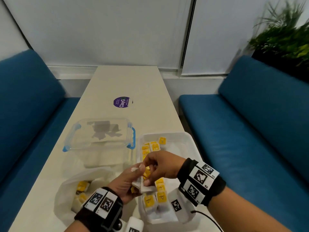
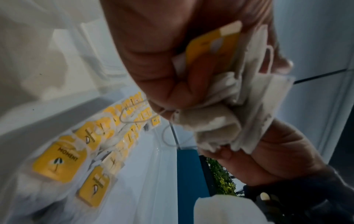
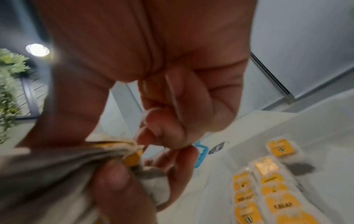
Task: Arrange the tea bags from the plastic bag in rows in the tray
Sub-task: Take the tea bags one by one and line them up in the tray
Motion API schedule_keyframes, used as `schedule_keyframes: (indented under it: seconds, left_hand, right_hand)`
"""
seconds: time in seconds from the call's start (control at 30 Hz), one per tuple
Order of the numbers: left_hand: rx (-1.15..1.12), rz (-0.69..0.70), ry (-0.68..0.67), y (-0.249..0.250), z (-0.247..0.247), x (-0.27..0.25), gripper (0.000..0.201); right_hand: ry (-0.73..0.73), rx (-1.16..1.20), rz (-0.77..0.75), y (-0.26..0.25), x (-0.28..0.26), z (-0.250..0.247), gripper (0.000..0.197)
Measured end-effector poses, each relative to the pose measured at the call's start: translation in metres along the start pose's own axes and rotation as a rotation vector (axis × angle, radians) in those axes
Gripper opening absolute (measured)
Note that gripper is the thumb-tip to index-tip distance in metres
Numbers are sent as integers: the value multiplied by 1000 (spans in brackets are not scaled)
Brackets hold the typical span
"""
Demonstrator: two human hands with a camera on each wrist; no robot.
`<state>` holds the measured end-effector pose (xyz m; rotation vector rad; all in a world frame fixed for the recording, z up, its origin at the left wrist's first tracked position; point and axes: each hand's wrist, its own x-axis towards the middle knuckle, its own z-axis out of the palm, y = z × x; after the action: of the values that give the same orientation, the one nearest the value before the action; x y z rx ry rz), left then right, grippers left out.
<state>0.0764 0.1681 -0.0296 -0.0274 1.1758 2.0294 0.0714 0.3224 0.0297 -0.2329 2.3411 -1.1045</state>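
Observation:
Just above the near part of the white tray (image 1: 189, 139), my left hand (image 1: 136, 179) grips a small bundle of tea bags (image 1: 146, 188) with yellow tags. My right hand (image 1: 150, 171) reaches across from the right and pinches the same bundle from above. In the left wrist view the bundle (image 2: 249, 94) sits between both hands, its strings looping loose. A string lies over the curled fingers (image 3: 168, 121) of my right hand. Rows of tea bags (image 1: 154, 196) lie along the tray's left side. The plastic bag (image 1: 66, 191) at the near left holds more tea bags (image 1: 82, 185).
A clear box with blue handles (image 1: 100, 133) stands behind the bag, left of the tray. Further back a purple sticker (image 1: 121, 102) lies on the cream table (image 1: 127, 81). Blue benches (image 1: 250, 123) flank the table. A cable (image 1: 209, 218) runs by my right wrist.

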Motion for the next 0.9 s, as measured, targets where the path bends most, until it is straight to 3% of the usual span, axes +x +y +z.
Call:
schedule_keyframes:
  seconds: [0.17,0.4,0.67,0.73,0.83,0.9]
  left_hand:
    - [105,-23,-138,2,8,-2,67]
    - [118,14,-190,3,9,-5,83]
    - [8,78,21,0,3,0,91]
    - [-14,93,67,0,3,0,83]
    - [-74,106,108,2,4,-1,43]
    - [-110,110,113,3,5,-2,32]
  right_hand:
    - [86,70,4,7,-14,1,43]
    - [32,228,-6,10,-22,3,49]
    - [76,498,56,17,-22,3,34]
    - [126,528,83,18,-20,5,35]
    - [147,529,111,19,-19,5,37]
    - [121,508,123,20,-19,3,37]
